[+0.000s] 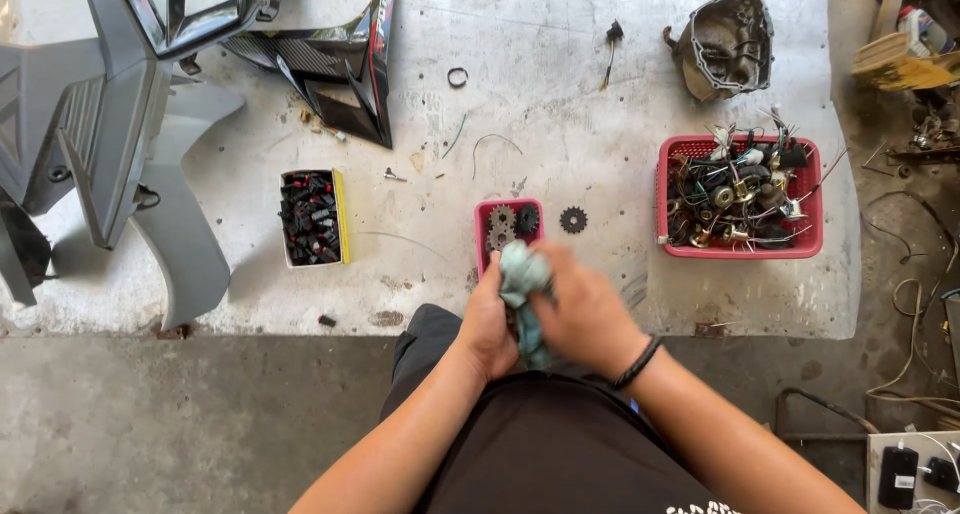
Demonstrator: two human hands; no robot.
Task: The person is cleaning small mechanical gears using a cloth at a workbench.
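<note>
Concrete slab (560,124) is bearing one yellow box (314,218), one small pink tray (506,224) and one red basket (738,196). At six o'clock, left hand (487,326) and right hand (583,309) are both clutching one teal rag (524,284).

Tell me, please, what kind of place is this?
Probably a motorcycle repair workshop. On the worn work surface lie grey and black body panels, an engine cover, a red basket of wired parts and small sprockets.
</note>
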